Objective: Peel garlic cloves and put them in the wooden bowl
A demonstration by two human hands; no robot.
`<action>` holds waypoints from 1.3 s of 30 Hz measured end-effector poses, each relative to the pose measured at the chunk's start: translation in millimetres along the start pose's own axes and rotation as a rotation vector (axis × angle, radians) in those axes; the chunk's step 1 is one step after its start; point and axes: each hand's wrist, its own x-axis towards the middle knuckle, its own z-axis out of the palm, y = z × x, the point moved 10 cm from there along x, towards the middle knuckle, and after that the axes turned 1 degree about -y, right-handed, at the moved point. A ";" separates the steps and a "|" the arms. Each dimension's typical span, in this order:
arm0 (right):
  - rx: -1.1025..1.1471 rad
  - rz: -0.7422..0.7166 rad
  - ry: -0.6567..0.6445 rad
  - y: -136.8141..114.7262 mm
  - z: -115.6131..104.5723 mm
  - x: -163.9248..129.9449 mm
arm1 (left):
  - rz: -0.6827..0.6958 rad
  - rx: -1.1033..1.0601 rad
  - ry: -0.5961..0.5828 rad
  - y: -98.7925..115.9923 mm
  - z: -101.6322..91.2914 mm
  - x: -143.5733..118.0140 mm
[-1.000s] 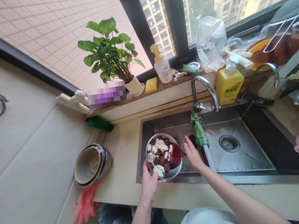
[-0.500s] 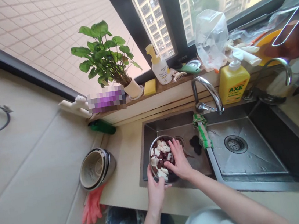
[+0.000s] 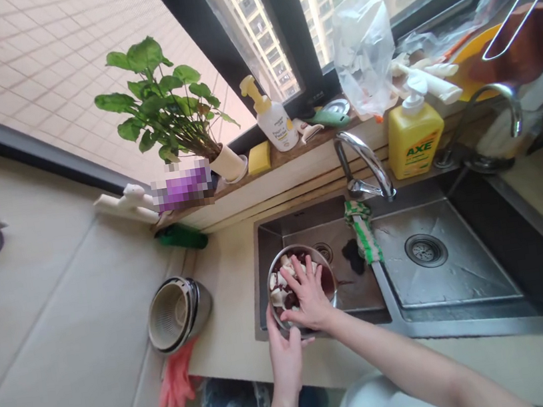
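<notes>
A round metal bowl point(image 3: 328, 259) is over the left basin of the sink point(image 3: 362, 309). White chunks point(image 3: 277, 282) and dark red pieces lie in it, with reddish liquid at its right side. My left hand point(image 3: 286, 353) grips the bowl's near left rim, thumb on top. Across the contents spreads my right hand point(image 3: 309, 296), its fingers apart and resting on the pieces; it hides part of them. Whether it presses down I cannot tell.
A green-striped cloth point(image 3: 364, 234) hangs over the divider beside the faucet point(image 3: 367, 163). Behind stand a yellow AXE bottle point(image 3: 414, 139), a pump bottle point(image 3: 273, 122) and a potted plant point(image 3: 228, 162). Stacked pots point(image 3: 178, 314) and pink gloves point(image 3: 176, 382) are at left, above a bin point(image 3: 236, 404).
My right hand has moved left, from the bowl's right side to over the pieces. The bowl now tilts or sits so that reddish liquid shows at its right. My left hand keeps its grip.
</notes>
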 end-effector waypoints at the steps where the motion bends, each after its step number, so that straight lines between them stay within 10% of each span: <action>1: 0.000 -0.001 0.001 -0.6 0.5 0.0 | 0.006 0.006 0.001 0.1 -0.4 -0.4; 39: 0.092 -0.107 0.086 -31.8 -3.2 7.7 | 0.070 0.116 0.100 16.5 -15.6 -21.0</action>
